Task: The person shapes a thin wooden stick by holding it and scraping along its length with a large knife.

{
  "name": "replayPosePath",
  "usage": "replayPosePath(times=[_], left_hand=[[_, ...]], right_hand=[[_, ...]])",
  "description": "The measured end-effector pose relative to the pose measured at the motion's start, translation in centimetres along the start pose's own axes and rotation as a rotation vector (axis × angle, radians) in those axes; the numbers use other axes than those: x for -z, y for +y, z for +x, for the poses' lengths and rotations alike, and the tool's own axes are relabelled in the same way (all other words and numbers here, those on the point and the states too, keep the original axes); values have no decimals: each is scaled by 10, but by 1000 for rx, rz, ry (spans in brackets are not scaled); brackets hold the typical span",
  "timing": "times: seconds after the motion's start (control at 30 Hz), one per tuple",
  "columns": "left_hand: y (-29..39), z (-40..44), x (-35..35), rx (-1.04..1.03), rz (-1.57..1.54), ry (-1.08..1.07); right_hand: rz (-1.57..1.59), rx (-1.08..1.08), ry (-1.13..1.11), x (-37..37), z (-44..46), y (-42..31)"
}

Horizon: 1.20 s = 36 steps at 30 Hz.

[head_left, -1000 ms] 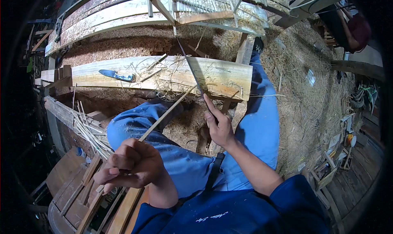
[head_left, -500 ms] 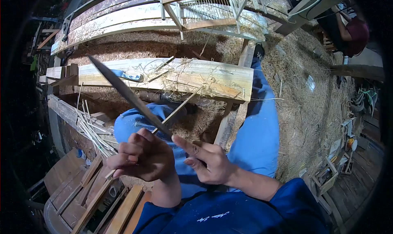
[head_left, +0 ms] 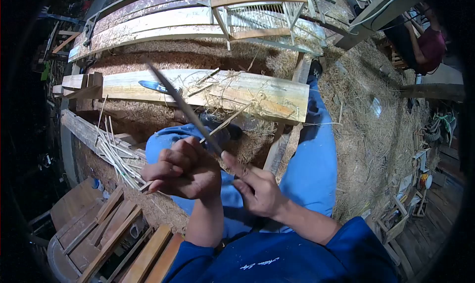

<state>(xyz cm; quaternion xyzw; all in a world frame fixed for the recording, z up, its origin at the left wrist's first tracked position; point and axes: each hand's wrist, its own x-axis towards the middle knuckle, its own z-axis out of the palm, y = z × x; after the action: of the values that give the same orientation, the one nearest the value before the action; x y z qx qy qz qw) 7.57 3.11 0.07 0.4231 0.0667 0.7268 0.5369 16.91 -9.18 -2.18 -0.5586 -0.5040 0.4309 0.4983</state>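
Where knife and strip cross: a slip could carry the edge of the long knife (head_left: 184,104) into the left fingers, likely through a loose handle grip or the thin wooden strip (head_left: 230,118) twisting; too hard a press could snap the strip.
Left hand (head_left: 185,171): curled closed around the strip, centre of the frame.
Right hand (head_left: 258,190): closed on the knife's handle, just beside the left; whether the 2 hands touch, cannot tell.
Strip: slants from the left fist toward the upper centre, passing behind the blade; contact between these 2 is unclear.
Blade: reaches beyond both hands, tip toward the upper left.
Plank (head_left: 284,91): upper centre, beyond the hands, with 1 blue tool (head_left: 153,86) on it.
Loose strips (head_left: 115,159): left of the frame, near the left hand.
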Motion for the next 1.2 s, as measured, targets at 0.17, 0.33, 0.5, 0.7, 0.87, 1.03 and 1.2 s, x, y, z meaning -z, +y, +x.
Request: replayPosePath(times=[0.17, 0.33, 0.5, 0.7, 0.87, 1.03, 1.2], left_hand=[[1, -3, 1, -10, 104, 85], [-2, -1, 2, -14, 31, 24], [-4, -5, -5, -49, 52, -50], [-5, -2, -4, -33, 27, -45], [-6, -2, 3, -8, 39, -73], [-3, 0, -2, 21, 84, -202], [-9, 2, -4, -60, 124, -89]], right_hand=[[59, -80, 72, 0, 5, 6], [-48, 86, 63, -4, -11, 14], [-66, -277, 143, 12, 2, 23], [86, -216, 78, 9, -4, 33], [39, -137, 101, 15, 3, 32], [162, 39, 8, 11, 4, -6], [-4, -102, 127, 16, 7, 36]])
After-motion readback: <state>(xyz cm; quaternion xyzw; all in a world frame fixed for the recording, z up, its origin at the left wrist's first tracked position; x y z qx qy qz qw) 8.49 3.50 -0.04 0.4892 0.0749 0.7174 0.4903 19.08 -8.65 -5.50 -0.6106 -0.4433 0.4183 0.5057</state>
